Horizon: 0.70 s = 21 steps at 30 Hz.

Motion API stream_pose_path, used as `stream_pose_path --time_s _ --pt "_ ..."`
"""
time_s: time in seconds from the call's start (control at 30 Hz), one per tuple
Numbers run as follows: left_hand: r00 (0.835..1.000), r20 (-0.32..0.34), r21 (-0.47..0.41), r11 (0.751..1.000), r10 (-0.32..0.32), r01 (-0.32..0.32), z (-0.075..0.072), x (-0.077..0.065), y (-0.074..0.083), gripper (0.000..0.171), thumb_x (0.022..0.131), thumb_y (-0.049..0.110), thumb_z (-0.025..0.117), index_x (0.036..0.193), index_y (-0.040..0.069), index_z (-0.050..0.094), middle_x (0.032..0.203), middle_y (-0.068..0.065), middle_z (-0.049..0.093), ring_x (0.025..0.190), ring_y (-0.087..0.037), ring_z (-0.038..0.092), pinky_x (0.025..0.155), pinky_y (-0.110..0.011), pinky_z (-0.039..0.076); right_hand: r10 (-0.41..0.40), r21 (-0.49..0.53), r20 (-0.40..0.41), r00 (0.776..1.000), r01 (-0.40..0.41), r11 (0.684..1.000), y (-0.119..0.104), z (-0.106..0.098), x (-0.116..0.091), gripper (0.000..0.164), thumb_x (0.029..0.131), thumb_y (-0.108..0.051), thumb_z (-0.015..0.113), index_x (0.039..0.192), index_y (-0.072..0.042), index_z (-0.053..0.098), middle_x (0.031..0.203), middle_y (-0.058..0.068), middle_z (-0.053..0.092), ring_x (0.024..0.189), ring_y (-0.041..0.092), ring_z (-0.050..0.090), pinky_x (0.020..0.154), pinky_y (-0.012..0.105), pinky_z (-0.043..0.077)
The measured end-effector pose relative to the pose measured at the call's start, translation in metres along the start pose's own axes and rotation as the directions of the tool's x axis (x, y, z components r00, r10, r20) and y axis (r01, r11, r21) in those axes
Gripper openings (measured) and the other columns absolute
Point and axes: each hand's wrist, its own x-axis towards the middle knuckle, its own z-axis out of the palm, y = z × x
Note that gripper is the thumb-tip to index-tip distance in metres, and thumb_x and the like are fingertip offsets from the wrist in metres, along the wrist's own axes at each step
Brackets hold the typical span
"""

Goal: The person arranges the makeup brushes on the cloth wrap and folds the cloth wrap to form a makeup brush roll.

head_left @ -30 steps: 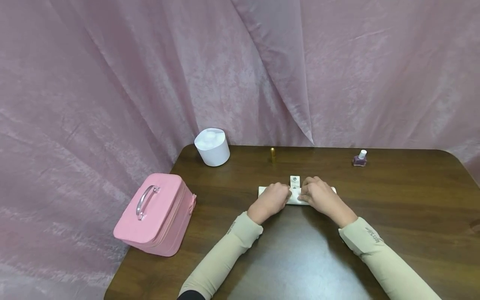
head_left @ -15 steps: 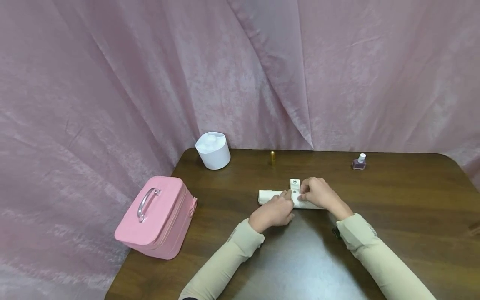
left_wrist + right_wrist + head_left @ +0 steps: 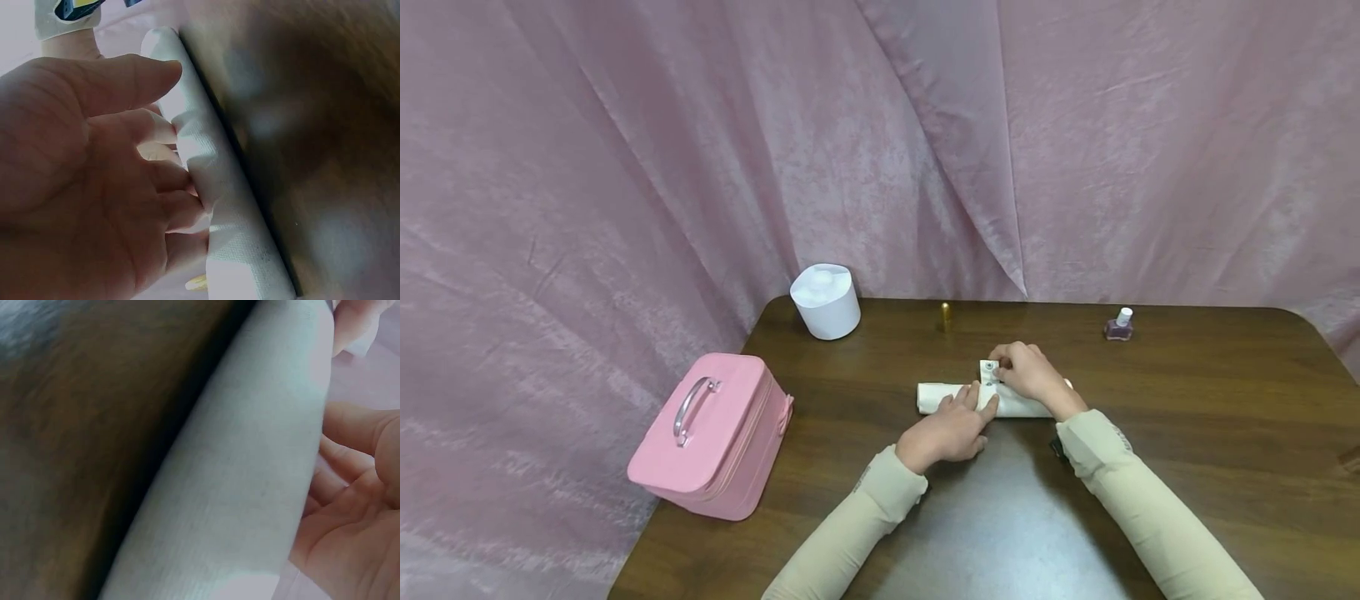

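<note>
A white fabric roll point(image 3: 934, 397) lies lengthwise across the table in the head view. From its far side a short strap point(image 3: 988, 367) with metal snaps sticks out. My left hand point(image 3: 951, 429) presses on the middle of the roll with its fingers spread; in the left wrist view those fingertips rest along the roll's side. At the strap, my right hand point(image 3: 1028, 372) pinches the right edge between thumb and fingers. The right wrist view shows mostly the roll point(image 3: 231, 456), which hides the right fingertips.
To the left stands a pink case point(image 3: 707, 433) with a silver handle. Along the table's back edge are a white round container point(image 3: 827, 304), a small gold tube point(image 3: 946, 317) and a purple nail polish bottle point(image 3: 1118, 327) with a white cap. A pink curtain point(image 3: 880, 150) hangs behind the table point(image 3: 1210, 433).
My left hand has come nearer and spread its fingers over the roll, showing more of its left end. My right hand has moved from the roll to the strap.
</note>
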Motion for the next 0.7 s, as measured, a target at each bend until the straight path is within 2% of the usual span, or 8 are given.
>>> stream_pose_path --time_s 0.1,0.33,0.57,0.7 --pt "1.0 0.001 -0.01 1.0 -0.022 0.022 0.001 0.0 0.0 0.069 0.103 0.033 0.058 0.162 0.016 0.026 0.165 -0.022 0.017 0.152 -0.031 0.019 0.117 -0.045 0.028 -0.047 -0.008 -0.022 0.999 0.046 0.999 0.002 0.001 0.0 0.014 0.091 0.002 0.065 0.102 0.001 0.074 0.083 0.008 0.07 0.077 0.025 0.061 0.073 0.046 0.049" --pt "0.997 0.043 -0.038 0.997 -0.064 0.065 0.003 -0.002 0.003 0.077 0.101 0.036 0.062 0.164 0.022 0.02 0.168 -0.016 0.009 0.153 -0.029 0.014 0.119 -0.047 0.024 -0.123 -0.021 -0.057 0.991 0.122 0.992 0.005 0.0 -0.006 0.011 0.092 0.002 0.068 0.098 0.001 0.077 0.092 0.012 0.075 0.081 0.024 0.067 0.073 0.045 0.053" --pt "0.996 0.051 -0.046 0.996 -0.074 0.077 0.003 -0.002 0.004 0.077 0.101 0.037 0.062 0.164 0.023 0.02 0.169 -0.014 0.007 0.154 -0.028 0.012 0.119 -0.049 0.023 -0.253 -0.098 -0.096 0.963 0.244 0.965 0.009 0.002 -0.008 0.006 0.085 0.003 0.076 0.085 -0.003 0.077 0.086 0.007 0.074 0.08 0.024 0.069 0.073 0.044 0.054" --pt "0.996 0.051 -0.055 0.995 -0.075 0.078 0.004 -0.002 0.003 0.077 0.101 0.037 0.062 0.164 0.023 0.019 0.169 -0.014 0.007 0.154 -0.028 0.012 0.119 -0.049 0.022 -0.283 -0.105 -0.095 0.955 0.273 0.956 0.009 0.003 -0.011 0.01 0.083 0.005 0.076 0.083 -0.005 0.077 0.085 0.006 0.073 0.081 0.027 0.07 0.075 0.046 0.054"
